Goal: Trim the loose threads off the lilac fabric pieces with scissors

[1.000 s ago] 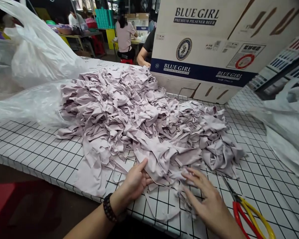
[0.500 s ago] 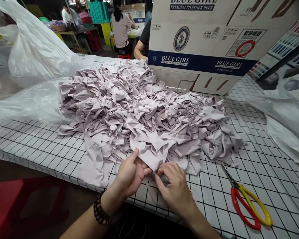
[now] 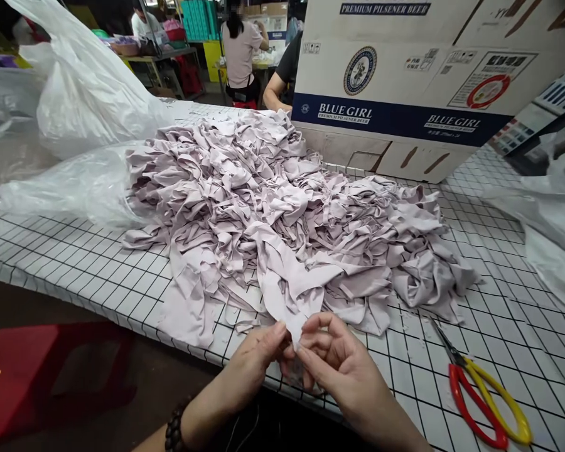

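Presently, the left hand (image 3: pixel 254 359) and right hand (image 3: pixel 341 370) pinch the near tip of a cloth (image 3: pixel 289 285), which runs forward onto a pile (image 3: pixel 235 182). The table (image 3: pixel 94 260) is white with black grid lines. Scissors (image 3: pixel 474 388) lie at right; a carton (image 3: pixel 405 78) stands beyond the pile. Behind, a person (image 3: pixel 240 56) sits. Fingers partly hide the pinched tip. The carton's top and a red stool (image 3: pixel 23 364), lower left, are cut off; beside the carton, another person's arm (image 3: pixel 274 93) shows, the body mostly hidden.

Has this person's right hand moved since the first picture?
Yes. Judged against the scissors lying on the table, the right hand has moved left, away from them, to the cloth at the left hand.
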`<state>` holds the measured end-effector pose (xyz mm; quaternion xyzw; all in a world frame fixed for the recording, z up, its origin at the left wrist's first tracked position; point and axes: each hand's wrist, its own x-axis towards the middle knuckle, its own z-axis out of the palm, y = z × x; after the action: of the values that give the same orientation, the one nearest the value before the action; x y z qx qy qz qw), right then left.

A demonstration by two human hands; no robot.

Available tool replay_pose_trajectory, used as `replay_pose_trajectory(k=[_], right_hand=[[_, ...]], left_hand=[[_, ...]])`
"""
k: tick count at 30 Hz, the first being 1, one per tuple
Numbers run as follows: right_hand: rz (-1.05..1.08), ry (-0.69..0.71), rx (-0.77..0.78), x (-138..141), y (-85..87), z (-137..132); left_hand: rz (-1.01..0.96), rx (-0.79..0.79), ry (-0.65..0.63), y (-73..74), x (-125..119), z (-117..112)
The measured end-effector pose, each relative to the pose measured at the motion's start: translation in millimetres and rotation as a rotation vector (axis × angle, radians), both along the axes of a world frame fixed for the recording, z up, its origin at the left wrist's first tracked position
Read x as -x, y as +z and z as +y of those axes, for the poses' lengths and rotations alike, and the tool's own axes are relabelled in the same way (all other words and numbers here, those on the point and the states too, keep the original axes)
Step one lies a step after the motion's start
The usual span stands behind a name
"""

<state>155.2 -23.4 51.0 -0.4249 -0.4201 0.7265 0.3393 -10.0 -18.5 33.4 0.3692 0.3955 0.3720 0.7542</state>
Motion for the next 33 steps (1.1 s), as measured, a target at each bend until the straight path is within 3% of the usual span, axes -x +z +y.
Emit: replay_pose_trajectory(k=[2,7,11,13,16,19,21,23,27,30,33], right_hand=[[-0.236,0.011,-0.112,0.4,4.6,-3.8],[-0.587,0.006,-0.543,-0.4,2.1,-13.1],[-0.878,-0.093,-1.071,2.2,-3.5,-18.4],[-0.951,-0.076,-1.215,2.0,-1.6,-20.8],[-0.924,-0.034,-1.207,-4.3,4.8,-22.5],[-0.968,-0.098,-1.158,-15.0,6.9,-17.1],[-1.061,-0.13,-1.17,-19.9,2.7,-8.6],[-1.093,-0.074,-1.191,-20.9,-5.1,2.1],[-0.97,-0.012,-1.219,-14.0,-19.7,21.4],[-0.901,-0.091,-1.271,-9.2,-24.4,29.0],[-0.961,-0.155,-1.309,-7.6,-27.3,30.6]], left_hand=[[-0.07,0.082,0.101,-3.8,-2.1,-1.6],[-0.296,0.375,0.136,-9.2,-5.1,-4.8],[-0.211,0.277,0.084,-10.5,-8.2,-6.9],[-0.15,0.206,0.021,-9.7,-8.4,-6.4],[-0.123,0.214,-0.036,-7.6,-7.4,-4.5],[-0.143,0.232,-0.039,-5.6,-6.7,-3.0],[-0.158,0.226,-0.031,-4.5,-6.6,-2.6],[-0.173,0.226,-0.036,-3.9,-6.4,-2.4],[-0.145,0.215,-0.103,-7.0,-6.6,-1.5],[-0.007,0.111,-0.103,-11.6,-8.0,0.5],[0.242,-0.169,0.043,-13.9,-8.9,3.6]])
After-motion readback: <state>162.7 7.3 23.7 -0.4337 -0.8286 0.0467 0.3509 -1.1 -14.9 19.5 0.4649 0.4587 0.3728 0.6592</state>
